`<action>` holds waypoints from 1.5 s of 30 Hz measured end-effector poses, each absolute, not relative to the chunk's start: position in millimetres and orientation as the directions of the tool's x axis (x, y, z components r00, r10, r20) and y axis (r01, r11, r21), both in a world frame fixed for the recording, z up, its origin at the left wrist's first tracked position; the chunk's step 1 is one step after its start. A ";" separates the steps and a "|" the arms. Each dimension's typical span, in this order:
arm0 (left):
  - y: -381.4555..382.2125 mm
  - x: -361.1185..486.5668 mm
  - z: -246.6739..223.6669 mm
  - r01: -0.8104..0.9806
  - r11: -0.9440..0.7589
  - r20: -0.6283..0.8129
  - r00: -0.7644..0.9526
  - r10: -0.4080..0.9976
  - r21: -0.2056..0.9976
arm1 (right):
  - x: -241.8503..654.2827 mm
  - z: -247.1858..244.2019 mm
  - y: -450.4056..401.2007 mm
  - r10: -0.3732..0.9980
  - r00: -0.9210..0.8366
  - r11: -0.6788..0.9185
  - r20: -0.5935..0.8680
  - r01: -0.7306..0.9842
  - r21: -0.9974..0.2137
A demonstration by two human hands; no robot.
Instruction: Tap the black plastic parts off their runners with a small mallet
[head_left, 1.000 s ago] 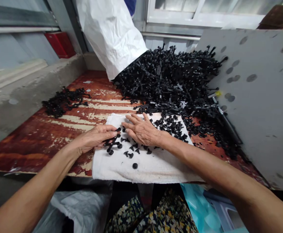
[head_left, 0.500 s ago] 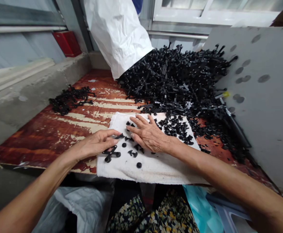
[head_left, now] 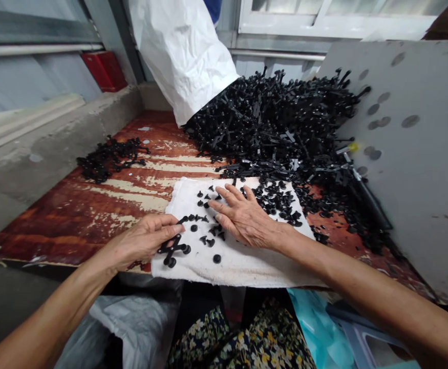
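My left hand point(head_left: 147, 238) is closed at the left edge of a white cloth point(head_left: 254, 266), its thumb and forefinger pinching a black linked part point(head_left: 174, 248) with round ends. My right hand point(head_left: 242, 215) lies palm down on the cloth, fingers spread, among small black stemmed pieces point(head_left: 208, 241); what is under the palm is hidden. A single round black piece point(head_left: 216, 259) sits near the cloth's front edge. More small black pieces point(head_left: 275, 197) are scattered at the cloth's back right.
A large heap of black parts point(head_left: 277, 118) spills from a white sack point(head_left: 189, 56) at the back. A smaller black pile point(head_left: 108, 156) lies on the worn red tabletop point(head_left: 73, 205). At the right, a black-handled tool point(head_left: 369, 200) leans near a grey panel point(head_left: 411, 169).
My left hand has drawn slightly back, its thumb and forefinger closer together on the linked part. My right hand has shifted a little to the right, uncovering small pieces. The view has shifted slightly.
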State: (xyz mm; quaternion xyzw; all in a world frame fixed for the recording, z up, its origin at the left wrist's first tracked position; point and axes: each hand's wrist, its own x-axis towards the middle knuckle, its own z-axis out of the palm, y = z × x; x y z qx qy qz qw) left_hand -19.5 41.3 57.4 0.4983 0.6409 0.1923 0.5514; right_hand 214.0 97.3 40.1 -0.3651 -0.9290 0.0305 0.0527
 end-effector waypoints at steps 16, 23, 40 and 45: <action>38.1 -22.2 41.7 0.387 0.455 -0.522 0.082 0.849 0.802 | 190.3 27.8 88.6 0.576 -0.796 0.817 0.184 0.568 -0.101; 39.8 -24.6 39.7 0.383 0.446 -0.521 0.115 0.846 0.809 | 188.4 41.9 102.1 0.643 -0.761 0.764 0.081 0.631 -0.138; 41.1 -24.1 40.4 0.376 0.462 -0.536 0.118 0.836 0.803 | 187.2 33.8 87.1 0.576 -0.799 0.816 0.171 0.574 -0.065; 40.2 -21.0 43.2 0.363 0.480 -0.545 0.098 0.833 0.799 | 177.5 35.1 96.2 0.593 -0.795 0.805 0.129 0.590 -0.060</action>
